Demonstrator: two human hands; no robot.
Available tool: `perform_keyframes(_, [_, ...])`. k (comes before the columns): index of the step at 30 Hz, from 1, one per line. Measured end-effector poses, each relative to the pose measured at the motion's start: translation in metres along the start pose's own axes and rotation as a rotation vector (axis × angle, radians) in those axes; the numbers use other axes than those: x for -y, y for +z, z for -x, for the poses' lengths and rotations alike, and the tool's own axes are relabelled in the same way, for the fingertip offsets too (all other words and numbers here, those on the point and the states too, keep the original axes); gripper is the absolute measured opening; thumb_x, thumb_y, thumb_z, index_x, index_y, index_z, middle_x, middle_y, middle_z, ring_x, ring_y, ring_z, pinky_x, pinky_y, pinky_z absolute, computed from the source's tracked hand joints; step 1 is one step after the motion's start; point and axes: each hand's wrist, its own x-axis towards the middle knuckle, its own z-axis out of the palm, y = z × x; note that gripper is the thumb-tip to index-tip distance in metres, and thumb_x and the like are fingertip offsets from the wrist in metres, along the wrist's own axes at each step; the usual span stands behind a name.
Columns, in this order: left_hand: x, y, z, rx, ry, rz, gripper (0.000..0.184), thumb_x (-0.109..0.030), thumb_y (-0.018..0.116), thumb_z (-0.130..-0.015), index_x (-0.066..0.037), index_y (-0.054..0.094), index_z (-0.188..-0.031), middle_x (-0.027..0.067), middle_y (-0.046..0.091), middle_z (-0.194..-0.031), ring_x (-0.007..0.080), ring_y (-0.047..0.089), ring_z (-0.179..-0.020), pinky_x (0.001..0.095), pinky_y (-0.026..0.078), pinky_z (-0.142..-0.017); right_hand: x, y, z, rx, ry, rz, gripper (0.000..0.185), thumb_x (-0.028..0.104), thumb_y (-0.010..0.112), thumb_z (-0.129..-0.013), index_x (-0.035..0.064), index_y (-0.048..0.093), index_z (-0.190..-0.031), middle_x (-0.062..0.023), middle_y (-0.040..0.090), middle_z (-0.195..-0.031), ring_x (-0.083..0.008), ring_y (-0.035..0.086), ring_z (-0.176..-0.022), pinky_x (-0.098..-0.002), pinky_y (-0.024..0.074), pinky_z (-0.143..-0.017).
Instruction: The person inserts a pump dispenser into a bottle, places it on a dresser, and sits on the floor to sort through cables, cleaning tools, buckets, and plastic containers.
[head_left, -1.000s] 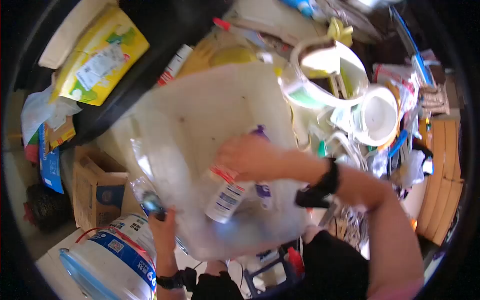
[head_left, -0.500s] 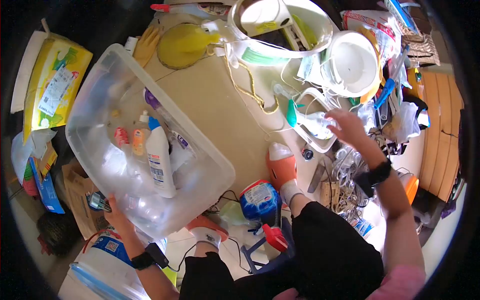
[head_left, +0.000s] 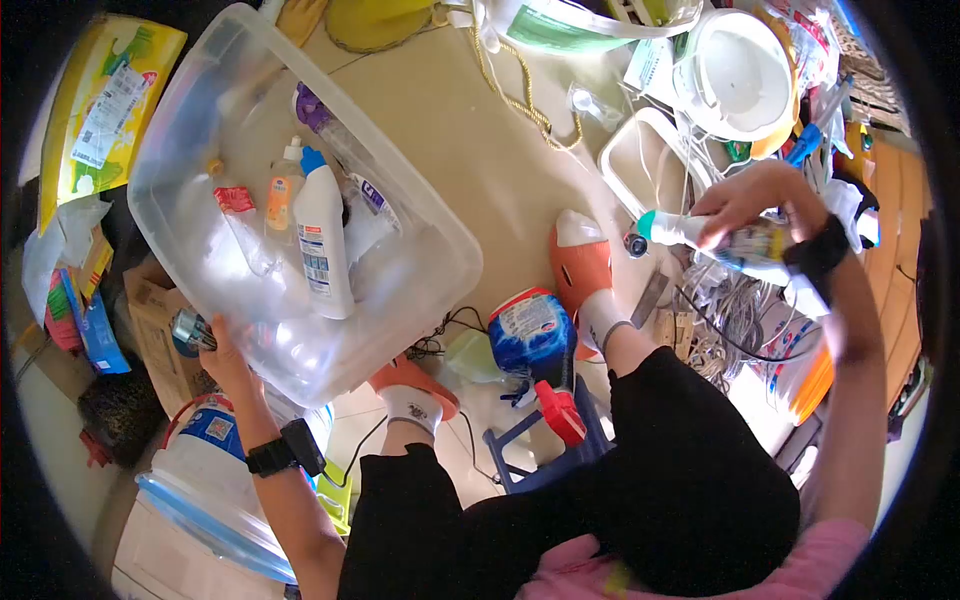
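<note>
My left hand [head_left: 230, 362] is closed beside the near left side of a clear plastic tub [head_left: 440, 235]. A small shiny metal object [head_left: 188, 330] sticks out from its fingers; its kind is unclear. Inside the tub lie a white bottle with a blue cap [head_left: 322, 240], an orange-labelled pump bottle [head_left: 280, 195], a red-capped clear bottle [head_left: 236, 200] and a purple-topped item [head_left: 313, 108]. On the right, my right hand [head_left: 745, 205] is wrapped round a bottle with a green top [head_left: 680, 229]. The bottle lies on its side in the air, green end to the left.
A white tray [head_left: 612, 165] and a white bucket [head_left: 735, 75] stand at the upper right. Tangled cables [head_left: 700, 300] spread below my right hand. A blue bottle with a red trigger [head_left: 530, 325] stands by a blue stool [head_left: 510, 440] between my legs.
My right hand has taken the green-topped bottle out of the white tray and drawn it toward me. The view has tilted down; my left hand stays by the tub.
</note>
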Motion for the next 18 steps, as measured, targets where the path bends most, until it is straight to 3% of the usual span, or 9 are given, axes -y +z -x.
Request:
perform_keyframes(3, [0.000, 0.006, 0.002, -0.046, 0.030, 0.029, 0.039, -0.026, 0.066, -0.087, 0.004, 0.057, -0.110, 0.0094, 0.064, -0.100, 0.0189, 0.063, -0.078, 0.0305, 0.052, -0.065, 0.055, 0.004, 0.050, 0.123, -0.538, -0.446, 0.061, 0.037, 0.073, -0.078, -0.0042, 0.055, -0.119, -0.0087, 0.063, -0.098, -0.0190, 0.062, -0.090, -0.0303, 0.0489, -0.079])
perform_keyframes(6, [-0.005, 0.006, 0.004, -0.058, 0.002, -0.005, 0.035, -0.023, 0.065, -0.087, 0.004, 0.058, -0.107, 0.0094, 0.064, -0.099, 0.0184, 0.063, -0.079, 0.0307, 0.054, -0.066, 0.140, -0.001, 0.029, -0.386, -1.174, -0.389, 0.058, 0.046, 0.063, -0.085, -0.0035, 0.057, -0.115, -0.0125, 0.065, -0.099, -0.0209, 0.065, -0.087, -0.0330, 0.0520, -0.076])
perform_keyframes(9, [-0.001, 0.005, 0.001, -0.020, 0.067, 0.011, 0.034, -0.020, 0.066, -0.086, 0.006, 0.058, -0.107, 0.0098, 0.064, -0.099, 0.0185, 0.063, -0.080, 0.0314, 0.055, -0.068, 0.227, 0.015, 0.002, -0.644, -1.175, -0.667, 0.034, 0.031, 0.054, -0.092, 0.0015, 0.066, -0.103, -0.0087, 0.067, -0.094, -0.0173, 0.065, -0.083, -0.0318, 0.0507, -0.079])
perform_keyframes(11, [-0.002, 0.008, 0.003, -0.052, 0.093, 0.008, 0.033, -0.018, 0.066, -0.086, 0.007, 0.059, -0.107, 0.0100, 0.064, -0.099, 0.0187, 0.063, -0.080, 0.0312, 0.055, -0.069, 0.250, 0.004, -0.033, -0.963, -1.083, 0.522, 0.038, 0.021, 0.030, -0.103, 0.0151, 0.033, -0.140, -0.0159, 0.049, -0.109, -0.0314, 0.052, -0.099, -0.0350, 0.0450, -0.083])
perform_keyframes(12, [0.002, 0.007, -0.001, -0.040, 0.105, 0.013, 0.033, -0.018, 0.066, -0.086, 0.007, 0.059, -0.106, 0.0102, 0.064, -0.099, 0.0186, 0.062, -0.078, 0.0308, 0.054, -0.067, 0.255, 0.018, -0.036, -0.928, -1.104, 0.501, 0.038, 0.021, 0.030, -0.103, 0.0151, 0.033, -0.140, -0.0159, 0.049, -0.109, -0.0314, 0.052, -0.099, -0.0350, 0.0450, -0.083])
perform_keyframes(14, [0.006, 0.005, -0.001, -0.049, 0.111, 0.029, 0.033, -0.018, 0.066, -0.085, 0.007, 0.060, -0.105, 0.0104, 0.064, -0.098, 0.0186, 0.062, -0.077, 0.0304, 0.054, -0.066, 0.249, 0.040, -0.026, -1.021, -1.075, 0.428, 0.026, 0.026, 0.054, -0.090, 0.0037, 0.066, -0.097, -0.0147, 0.066, -0.085, -0.0259, 0.065, -0.078, -0.0380, 0.0509, -0.074])
perform_keyframes(16, [-0.001, 0.010, 0.004, 0.010, 0.097, 0.108, 0.031, -0.019, 0.066, -0.085, 0.006, 0.061, -0.102, 0.0097, 0.065, -0.093, 0.0181, 0.062, -0.071, 0.0286, 0.051, -0.060, 0.223, 0.057, -0.039, -0.926, -1.147, 0.525, 0.018, 0.018, 0.053, -0.087, 0.0071, 0.065, -0.095, -0.0172, 0.064, -0.080, -0.0331, 0.064, -0.075, -0.0441, 0.0506, -0.071])
perform_keyframes(17, [-0.003, 0.011, 0.006, 0.004, 0.092, 0.105, 0.031, -0.019, 0.066, -0.085, 0.006, 0.061, -0.102, 0.0097, 0.065, -0.093, 0.0181, 0.062, -0.071, 0.0286, 0.051, -0.060, 0.214, 0.076, -0.033, -0.728, -0.776, 0.655, 0.018, 0.014, 0.057, -0.087, 0.0084, 0.065, -0.103, -0.0077, 0.066, -0.083, -0.0197, 0.067, -0.080, -0.0333, 0.0528, -0.075])
perform_keyframes(18, [-0.005, 0.012, 0.008, -0.021, 0.063, 0.097, 0.030, -0.019, 0.067, -0.084, 0.006, 0.062, -0.100, 0.0091, 0.065, -0.090, 0.0178, 0.062, -0.068, 0.0282, 0.050, -0.058, 0.208, 0.094, -0.041, -0.558, -0.579, 0.891, 0.028, 0.007, 0.062, -0.082, 0.0111, 0.063, -0.109, -0.0088, 0.066, -0.097, -0.0213, 0.065, -0.092, -0.0349, 0.0516, -0.080])
